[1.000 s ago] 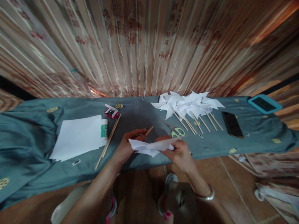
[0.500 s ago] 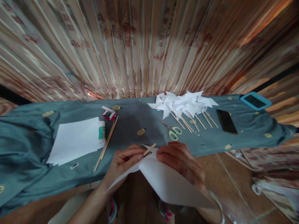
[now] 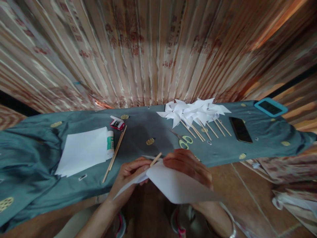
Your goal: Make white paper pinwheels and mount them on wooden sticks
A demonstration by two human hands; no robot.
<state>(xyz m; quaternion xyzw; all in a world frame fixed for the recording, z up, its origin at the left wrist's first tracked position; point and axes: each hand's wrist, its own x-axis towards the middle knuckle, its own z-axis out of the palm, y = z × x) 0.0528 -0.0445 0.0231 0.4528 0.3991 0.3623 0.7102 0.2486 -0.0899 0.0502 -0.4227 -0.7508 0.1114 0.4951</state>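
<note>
In front of the table's near edge, my left hand (image 3: 135, 168) is closed round a short wooden stick (image 3: 156, 159), its tip pointing up and to the right. A partly cut and folded white paper sheet (image 3: 173, 185) hangs between both hands, its large flap spreading down to the right. My right hand (image 3: 185, 165) is closed on the paper's upper part, close to the stick's tip; its fingertips are partly hidden. Green-handled scissors (image 3: 184, 141) lie just beyond my right hand. Several white paper pinwheels (image 3: 195, 112) on sticks lie in a cluster farther back.
A stack of white paper (image 3: 84, 148) sits at left with a glue stick (image 3: 110, 144) on its edge. Beside it lie wooden sticks (image 3: 116, 152) and a red-and-white box (image 3: 117, 123). A black phone (image 3: 240, 129) and a blue-framed device (image 3: 271, 107) rest at right on the green cloth (image 3: 138, 132).
My right hand has shifted slightly left, closer to the stick. The paper flap has moved up a little, and the camera view has turned slightly.
</note>
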